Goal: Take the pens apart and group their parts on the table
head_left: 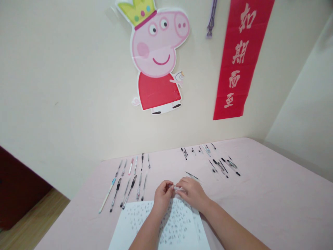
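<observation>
My left hand (163,194) and my right hand (191,191) meet over the top edge of a handwritten sheet of paper (140,222). Between them is a small clear pen barrel (178,188), pinched by the fingers of both hands, which partly cover it. Just beyond my right hand lies a thin dark pen refill (191,175), its near end close to the knuckles. Handwriting covers the sheet, and my forearms hide some of it.
Two rows of pens (126,192) lie at the left on the pink tablecloth (270,201). Several disassembled pen parts (221,167) are spread at the back right. Behind the table is a wall with a pig cutout (158,90) and a red banner (235,83).
</observation>
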Motion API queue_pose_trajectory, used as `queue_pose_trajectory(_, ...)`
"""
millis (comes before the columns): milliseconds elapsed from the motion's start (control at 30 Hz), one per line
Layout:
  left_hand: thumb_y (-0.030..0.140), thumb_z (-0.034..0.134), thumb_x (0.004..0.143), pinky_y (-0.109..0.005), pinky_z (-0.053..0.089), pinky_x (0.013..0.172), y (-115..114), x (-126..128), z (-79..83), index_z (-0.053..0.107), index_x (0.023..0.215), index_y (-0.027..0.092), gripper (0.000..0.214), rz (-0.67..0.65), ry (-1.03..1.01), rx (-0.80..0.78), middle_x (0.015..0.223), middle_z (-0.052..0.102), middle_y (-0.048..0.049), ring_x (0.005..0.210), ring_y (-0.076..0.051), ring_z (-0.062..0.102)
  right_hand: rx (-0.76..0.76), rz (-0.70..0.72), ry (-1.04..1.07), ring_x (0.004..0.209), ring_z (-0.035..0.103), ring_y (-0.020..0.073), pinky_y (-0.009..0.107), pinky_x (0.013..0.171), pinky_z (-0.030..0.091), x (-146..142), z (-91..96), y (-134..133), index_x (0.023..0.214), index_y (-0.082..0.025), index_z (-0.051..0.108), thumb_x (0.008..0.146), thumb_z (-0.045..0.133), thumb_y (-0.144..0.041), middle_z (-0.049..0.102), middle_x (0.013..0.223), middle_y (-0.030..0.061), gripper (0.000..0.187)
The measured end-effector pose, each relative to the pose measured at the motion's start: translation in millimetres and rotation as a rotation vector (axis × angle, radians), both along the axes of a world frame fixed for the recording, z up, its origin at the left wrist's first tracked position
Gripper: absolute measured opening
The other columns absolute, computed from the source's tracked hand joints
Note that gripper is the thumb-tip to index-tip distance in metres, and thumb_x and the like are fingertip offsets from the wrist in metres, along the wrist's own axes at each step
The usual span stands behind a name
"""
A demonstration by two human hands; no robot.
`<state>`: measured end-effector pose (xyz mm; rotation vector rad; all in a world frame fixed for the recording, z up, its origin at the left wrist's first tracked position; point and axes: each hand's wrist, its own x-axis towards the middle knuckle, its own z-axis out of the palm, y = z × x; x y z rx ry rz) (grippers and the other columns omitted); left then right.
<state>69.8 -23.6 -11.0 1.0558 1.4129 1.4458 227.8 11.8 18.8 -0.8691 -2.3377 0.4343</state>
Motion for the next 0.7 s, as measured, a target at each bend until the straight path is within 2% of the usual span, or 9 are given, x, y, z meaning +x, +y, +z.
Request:
queue_pose_trajectory(100, 0.034, 0.066, 0.065, -0.022, 0.039, 0.048, 0, 1, 1.5, 0.060, 0.076, 0.015, 0.022, -0.067, 0.023, 0.040, 0.057, 0.055, 0.0023, 0.050, -0.009, 0.048, -0.001, 0.000, -0.048, 0.086, 0.056, 0.0169, 0.028, 0.076, 0.040, -3, -2.4, -2, 0.093, -0.021, 0.064, 0.079, 0.057, -0.016, 0.064, 0.087, 0.0024, 0.016)
queue_pose_trajectory(367, 0.035, 0.064, 0.067, -0.022, 0.041, 0.049, 0, 0, -0.5, 0.061, 0.076, 0.015, 0.022, -0.049, 0.081, 0.025, 0.060, 0.057, 0.0005, 0.052, -0.010, 0.050, 0.000, -0.036, -0.149, 0.086, 0.055, 0.0165, 0.026, 0.075, 0.038, -2, 0.6, -4, 0.091, -0.021, 0.062, 0.080, 0.054, -0.017, 0.063, 0.086, 0.0022, 0.015)
queue_pose_trajectory(567, 0.032, 0.065, 0.064, -0.025, 0.050, 0.054, -1, 1, -0.6, 0.061, 0.091, 0.019, 0.031, 0.153, 0.140, 0.078, 0.091, 0.058, -0.0059, 0.069, -0.013, 0.056, -0.009, -0.254, -0.250, 0.083, 0.056, 0.0180, 0.026, 0.071, 0.039, 3, -3.0, 3, 0.084, -0.020, 0.063, 0.080, 0.051, -0.016, 0.062, 0.085, 0.0045, 0.013)
queue_pose_trajectory(700, 0.031, 0.064, 0.066, -0.027, 0.051, 0.058, 0, 1, -0.2, 0.060, 0.092, 0.019, 0.029, 0.131, 0.150, 0.065, 0.094, 0.057, -0.0069, 0.069, -0.013, 0.056, -0.009, -0.352, -0.306, 0.082, 0.057, 0.0196, 0.027, 0.070, 0.039, 7, -6.0, 6, 0.078, -0.019, 0.062, 0.080, 0.050, -0.014, 0.063, 0.083, 0.0064, 0.013)
